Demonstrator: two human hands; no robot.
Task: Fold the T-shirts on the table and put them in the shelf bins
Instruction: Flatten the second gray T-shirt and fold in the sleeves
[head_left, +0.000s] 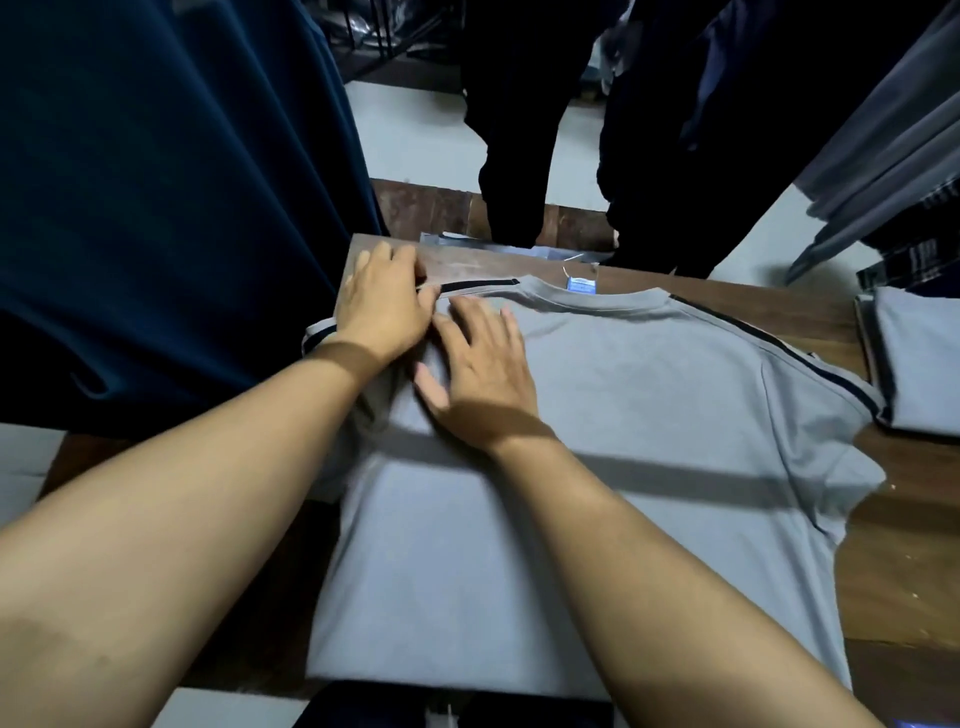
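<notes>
Pinching the striped shoulder of the grey T-shirt (649, 415) with the left hand (382, 306); pressing flat, fingers spread, with the right hand (478, 369) just beside it. Spread back-up on the tabletop (909, 545), long axis running away from the wrists, collar beyond the fingertips.

The grey T-shirt (649, 415) is matt cloth, a smooth fine knit with soft creases near one sleeve; its shoulder stripe (769, 340) is darker cloth trim; the neck label (582, 285) looks glossy; the table (909, 561) is dark wood with visible grain and a faint sheen; the navy garment (156, 208) is smooth cloth, slightly lustrous; the folded shirt (919, 358) – matt grey cloth
</notes>
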